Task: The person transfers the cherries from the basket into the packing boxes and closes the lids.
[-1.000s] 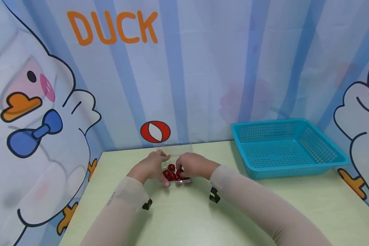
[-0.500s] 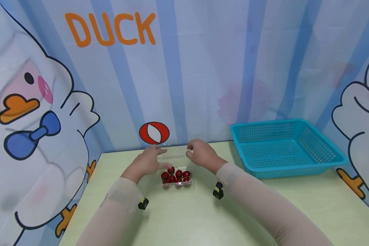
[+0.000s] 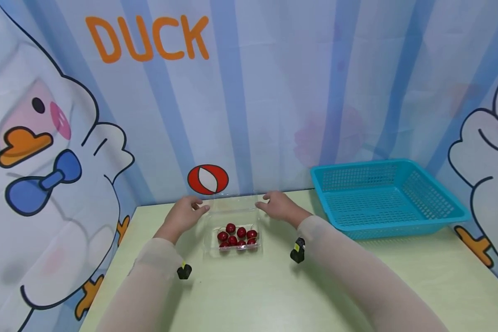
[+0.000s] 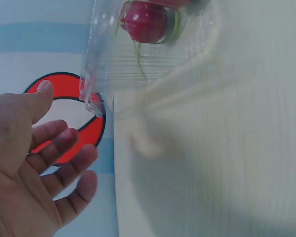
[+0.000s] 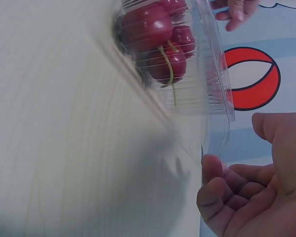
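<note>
lid of the clear plastic clamshell box (image 3: 234,230) of red cherries (image 3: 236,235) stands open near the table's (image 3: 274,286) back edge. left hand (image 3: 185,213) and right hand (image 3: 279,206) flank it, fingers loosely spread, holding nothing; cherries remain inside.

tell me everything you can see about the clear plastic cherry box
The clear plastic box is a thin, ribbed, see-through clamshell lying flat on the pale green table, near the back wall. Its hinged lid is swung open toward the wall. The tray part holds about eight dark red cherries, some with greenish stems. The left hand and right hand flank the lid with relaxed fingers; neither plainly touches it.
</note>
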